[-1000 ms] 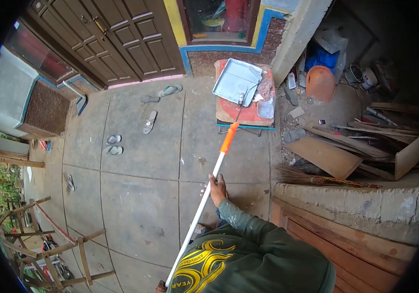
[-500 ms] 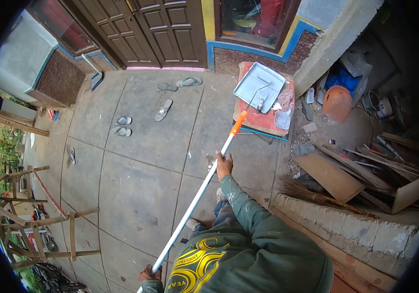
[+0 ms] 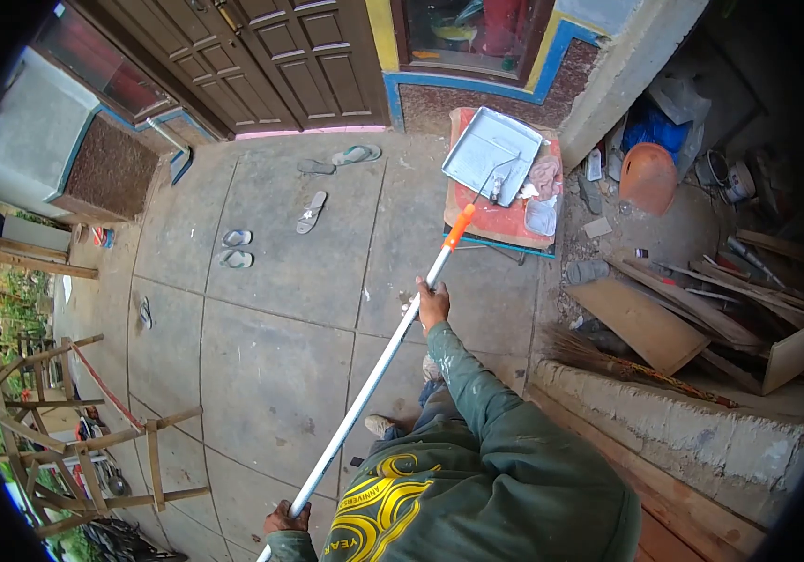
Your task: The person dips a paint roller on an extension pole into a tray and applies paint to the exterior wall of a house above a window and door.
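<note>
Both my hands hold the long white pole of a paint roller (image 3: 364,398), which slants up from lower left toward a paint tray. My right hand (image 3: 433,304) is wrapped around its upper part, below the orange end (image 3: 459,228). Farther down, my left hand (image 3: 287,518) grips the pole near the bottom edge of the view. From the orange end a thin wire frame reaches into the white paint tray (image 3: 463,164). The roller head is hard to make out against the white paint. The tray rests on a red, paint-stained surface (image 3: 486,220).
A crumpled rag (image 3: 544,176) and a clear plastic tub (image 3: 541,217) lie beside the tray. Several slippers (image 3: 310,213) are scattered on the concrete floor. Boards (image 3: 641,323) and an orange container (image 3: 648,178) stand at right, a wooden frame (image 3: 154,464) at left, a brown door (image 3: 318,66) ahead.
The view has shifted slightly, so the tray and door appear higher. Both hands keep their hold on the pole, and the roller frame stays over the tray.
</note>
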Demonstrator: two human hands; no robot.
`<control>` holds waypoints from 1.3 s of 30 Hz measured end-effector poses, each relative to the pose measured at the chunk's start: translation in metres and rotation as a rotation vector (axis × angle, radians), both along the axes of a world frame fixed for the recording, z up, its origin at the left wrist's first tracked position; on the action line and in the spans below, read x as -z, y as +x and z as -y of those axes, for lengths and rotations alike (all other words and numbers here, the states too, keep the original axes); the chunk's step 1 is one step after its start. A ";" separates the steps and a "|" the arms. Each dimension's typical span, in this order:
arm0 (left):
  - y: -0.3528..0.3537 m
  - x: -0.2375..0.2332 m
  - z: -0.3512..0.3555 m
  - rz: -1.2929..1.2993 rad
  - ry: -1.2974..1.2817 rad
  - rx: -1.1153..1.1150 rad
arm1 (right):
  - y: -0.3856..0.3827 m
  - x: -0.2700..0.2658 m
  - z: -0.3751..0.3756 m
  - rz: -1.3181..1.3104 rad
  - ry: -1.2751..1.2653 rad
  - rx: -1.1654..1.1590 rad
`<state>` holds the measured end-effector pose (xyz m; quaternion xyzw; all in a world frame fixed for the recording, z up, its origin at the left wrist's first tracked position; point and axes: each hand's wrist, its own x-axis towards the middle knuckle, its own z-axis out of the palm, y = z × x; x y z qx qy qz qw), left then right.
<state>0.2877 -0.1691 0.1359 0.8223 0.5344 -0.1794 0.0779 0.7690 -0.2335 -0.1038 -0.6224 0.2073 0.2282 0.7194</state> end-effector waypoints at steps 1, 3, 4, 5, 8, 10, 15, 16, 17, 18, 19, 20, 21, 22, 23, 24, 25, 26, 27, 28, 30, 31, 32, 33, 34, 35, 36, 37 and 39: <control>0.001 -0.005 -0.001 0.004 -0.018 -0.022 | -0.002 -0.005 0.001 -0.028 0.036 -0.006; -0.006 -0.009 -0.004 0.065 -0.016 -0.001 | -0.008 -0.014 -0.001 -0.055 0.074 -0.008; -0.011 -0.010 -0.007 0.129 -0.014 0.014 | -0.012 -0.015 -0.002 -0.042 0.063 -0.021; -0.016 -0.011 -0.009 0.133 -0.013 0.019 | -0.017 -0.016 -0.004 -0.028 0.052 -0.033; -0.048 0.009 -0.022 0.148 -0.065 0.051 | -0.029 -0.018 -0.012 -0.009 0.039 -0.019; -0.079 0.041 -0.031 1.040 -0.542 -0.640 | -0.035 -0.018 -0.019 0.006 0.031 -0.015; -0.068 -0.012 -0.061 0.465 -0.360 -0.159 | -0.060 -0.045 -0.036 -0.005 0.067 -0.028; -0.068 -0.015 -0.070 0.492 -0.424 -0.201 | -0.065 -0.045 -0.042 0.004 0.065 -0.026; -0.074 -0.013 -0.081 0.505 -0.425 -0.199 | -0.067 -0.045 -0.049 0.016 0.051 -0.016; -0.080 -0.011 -0.092 0.413 -0.308 -0.091 | -0.070 -0.043 -0.057 0.024 0.035 -0.008; -0.084 -0.012 -0.101 0.315 -0.193 0.015 | -0.074 -0.045 -0.065 0.029 0.031 -0.008; -0.086 -0.013 -0.107 0.318 -0.202 0.014 | -0.078 -0.044 -0.071 0.016 0.065 -0.002; -0.087 -0.017 -0.112 0.387 -0.240 -0.012 | -0.082 -0.043 -0.074 -0.001 0.094 0.006; -0.084 -0.026 -0.117 0.450 -0.278 -0.039 | -0.088 -0.043 -0.078 -0.007 0.074 -0.006; -0.079 -0.037 -0.119 0.444 -0.267 -0.023 | -0.093 -0.044 -0.081 -0.002 0.067 -0.013; -0.087 -0.038 -0.125 0.435 -0.273 -0.027 | -0.098 -0.044 -0.085 0.003 0.065 -0.021; -0.093 -0.039 -0.132 0.392 -0.309 -0.017 | -0.101 -0.040 -0.089 -0.001 0.061 -0.025; -0.095 -0.038 -0.136 0.354 -0.344 -0.010 | -0.103 -0.037 -0.090 0.006 0.040 -0.043; -0.095 -0.039 -0.135 0.417 -0.373 -0.026 | -0.099 -0.034 -0.092 0.015 0.021 -0.066; -0.089 -0.040 -0.133 0.417 -0.370 -0.039 | -0.093 -0.032 -0.093 0.013 0.021 -0.078; -0.075 -0.051 -0.130 0.387 -0.263 -0.020 | -0.085 -0.028 -0.088 -0.013 0.068 -0.061; -0.055 -0.064 -0.125 0.353 -0.260 -0.035 | -0.078 -0.036 -0.085 -0.022 0.067 -0.082; -0.042 -0.067 -0.124 0.345 -0.257 -0.038 | -0.067 -0.033 -0.083 -0.030 0.069 -0.084; -0.032 -0.070 -0.122 0.347 -0.259 -0.008 | -0.056 -0.030 -0.080 -0.022 0.058 -0.067; -0.022 -0.071 -0.119 0.354 -0.257 0.021 | -0.043 -0.028 -0.077 -0.011 0.049 -0.052; -0.011 -0.074 -0.116 0.353 -0.250 0.016 | -0.030 -0.029 -0.075 -0.011 0.049 -0.060; -0.001 -0.077 -0.113 0.356 -0.243 0.032 | -0.022 -0.029 -0.072 -0.013 0.057 -0.063; 0.006 -0.080 -0.111 0.358 -0.235 0.051 | -0.016 -0.034 -0.071 -0.016 0.069 -0.075; 0.016 -0.096 -0.107 0.414 -0.292 -0.033 | -0.013 -0.036 -0.069 -0.032 0.083 -0.095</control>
